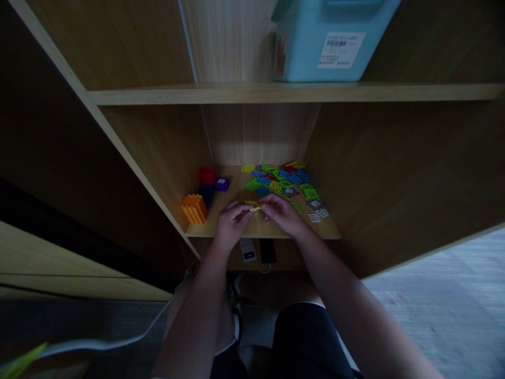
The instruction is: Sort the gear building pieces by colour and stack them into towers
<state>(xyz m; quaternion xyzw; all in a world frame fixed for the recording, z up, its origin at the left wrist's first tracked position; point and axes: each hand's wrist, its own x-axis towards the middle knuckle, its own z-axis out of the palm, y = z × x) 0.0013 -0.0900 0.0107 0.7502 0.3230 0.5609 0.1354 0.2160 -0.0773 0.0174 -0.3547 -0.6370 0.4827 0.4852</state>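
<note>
Four little blocks stand at the left of the shelf (260, 229): an orange block (194, 208) at the front, a dark blue block (205, 195) behind it, a red block (206, 175) at the back and a purple block (221, 184) just beside it; they look made up already, though it is too dark to see how. A big pile of loose pieces (278, 181), green, blue, yellow and red, lies flat at the back of the shelf, apart from the blocks; far more pieces lie loose than are put together, so I think most of the work is left. A few small white bits (314, 217) lie at the right front, near the pile.

Both hands meet at the front middle of the shelf; the left hand (231, 221) and the right hand (282, 213) each pinch one end of a yellow piece (255, 209) with fingertips and thumb; each grip is closed on it, with the other fingers curled in. The yellow piece sits between the two hands, just over the shelf board, near the front of the pile; I cannot tell if it is one piece or two pressed together.

A light blue box (331, 42) stands on the upper shelf (197, 95); a white gadget (248, 249) and a black gadget (268, 251) lie below the shelf edge.
</note>
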